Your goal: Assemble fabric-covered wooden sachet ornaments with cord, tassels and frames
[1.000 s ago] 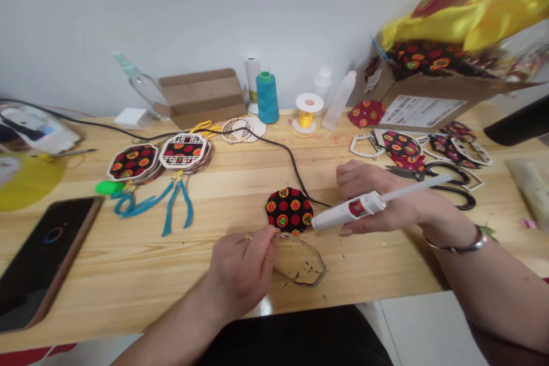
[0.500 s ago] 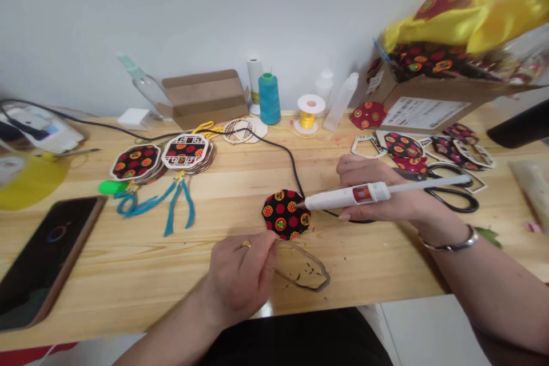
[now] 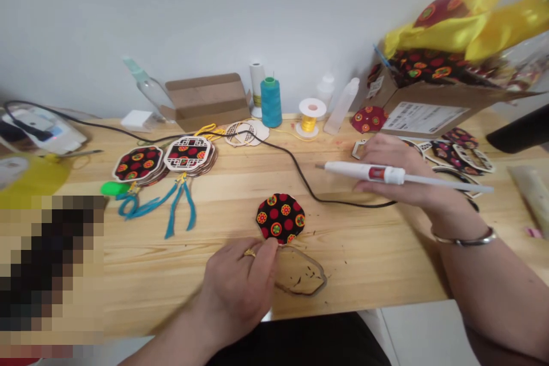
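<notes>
Pale wall [image 3: 274, 11] backs the wooden counter [image 3: 150, 274]. Two stacks of framed pieces [image 3: 189, 154] sit at left. Left hand [image 3: 240, 283]: narrow grip, pinching the thin frame [image 3: 319, 289] just beside the patterned panel [image 3: 281, 218]. Gluing seems in hand; another pass would call for a steady nozzle [image 3: 319, 166], minding the black cord [image 3: 299, 171]. Right hand [image 3: 398, 154]: grip around the white glue gun [image 3: 354, 170], apart from the panel; half-hidden scissors [image 3: 473, 204] lie behind.

I can't read any text on my feed: white rectangular paper label [image 3: 425, 116] on the open brown cardboard box [image 3: 446, 92] is too blurred, smaller white side label [image 3: 376, 86] likewise.
</notes>
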### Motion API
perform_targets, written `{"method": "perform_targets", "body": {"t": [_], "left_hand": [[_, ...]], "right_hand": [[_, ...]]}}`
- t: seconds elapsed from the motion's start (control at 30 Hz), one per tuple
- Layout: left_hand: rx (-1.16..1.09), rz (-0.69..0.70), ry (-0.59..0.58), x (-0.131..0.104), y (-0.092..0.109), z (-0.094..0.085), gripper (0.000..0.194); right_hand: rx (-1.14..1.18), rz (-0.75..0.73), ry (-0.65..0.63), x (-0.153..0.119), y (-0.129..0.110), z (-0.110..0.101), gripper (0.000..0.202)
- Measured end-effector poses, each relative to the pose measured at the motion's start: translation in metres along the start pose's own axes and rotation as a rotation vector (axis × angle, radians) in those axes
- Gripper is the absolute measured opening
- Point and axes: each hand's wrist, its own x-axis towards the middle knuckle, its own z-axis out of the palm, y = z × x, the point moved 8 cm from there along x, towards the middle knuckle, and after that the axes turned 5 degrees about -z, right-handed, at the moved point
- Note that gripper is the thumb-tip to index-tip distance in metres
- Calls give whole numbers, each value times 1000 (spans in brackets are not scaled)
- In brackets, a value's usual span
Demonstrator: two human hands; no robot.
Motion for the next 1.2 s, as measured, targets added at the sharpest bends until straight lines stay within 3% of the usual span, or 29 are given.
{"method": "perform_targets", "body": {"t": [0.13, 0.2, 0.37, 0.5, 0.9, 1.2], "left_hand": [[8, 33, 2, -3, 3, -1, 24], [4, 57, -16, -5, 4, 3, 29], [-40, 96, -9, -3, 5, 9, 31], [-56, 70, 14, -1, 4, 9, 31], [-74, 51, 10, 1, 7, 6, 31], [-145, 44, -4, 5, 8, 2, 25]], "right_hand": [[-505, 100, 156, -17, 23, -29, 29], [-616, 67, 193, -18, 21, -29, 27], [-352, -100, 69, 1, -8, 10, 22], [-153, -188, -5, 15, -36, 32, 32], [8, -259, -127, 20, -62, 59, 43], [75, -245, -200, 23, -69, 60, 42]]}}
